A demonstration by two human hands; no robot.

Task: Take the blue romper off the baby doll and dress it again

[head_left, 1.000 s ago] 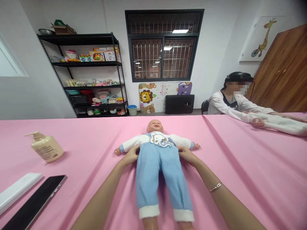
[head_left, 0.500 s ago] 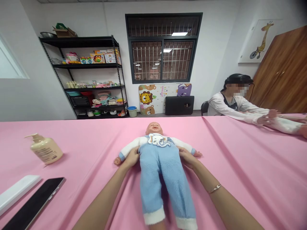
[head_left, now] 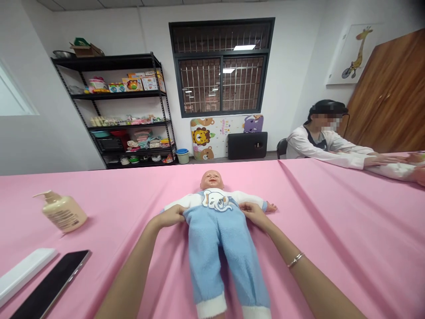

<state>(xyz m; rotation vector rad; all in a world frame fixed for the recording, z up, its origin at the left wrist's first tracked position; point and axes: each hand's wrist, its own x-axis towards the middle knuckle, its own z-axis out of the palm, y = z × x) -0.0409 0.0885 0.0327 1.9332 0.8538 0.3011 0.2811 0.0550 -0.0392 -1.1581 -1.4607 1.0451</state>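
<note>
A baby doll [head_left: 212, 239] in blue fleece overalls and a white top with an elephant bib lies on its back on the pink tablecloth [head_left: 332, 239]. My left hand [head_left: 169, 216] grips the doll's side at the chest, over its white sleeve and covering most of that arm. My right hand [head_left: 254, 213] holds the opposite side, at the edge of the overalls just under the arm. The doll's feet run off the bottom of the picture.
A cream pump bottle [head_left: 63, 212] stands at the left, near a black phone [head_left: 53, 283] and a flat white object [head_left: 25, 274]. A seated co-worker [head_left: 318, 144] reaches towards a white-clothed doll [head_left: 392, 172] at the right. A black shelf [head_left: 113, 110] stands behind.
My left hand has moved up and inward over the doll's arm, hiding its hand. My right hand has shifted slightly towards the chest. The co-worker's hands have moved right.
</note>
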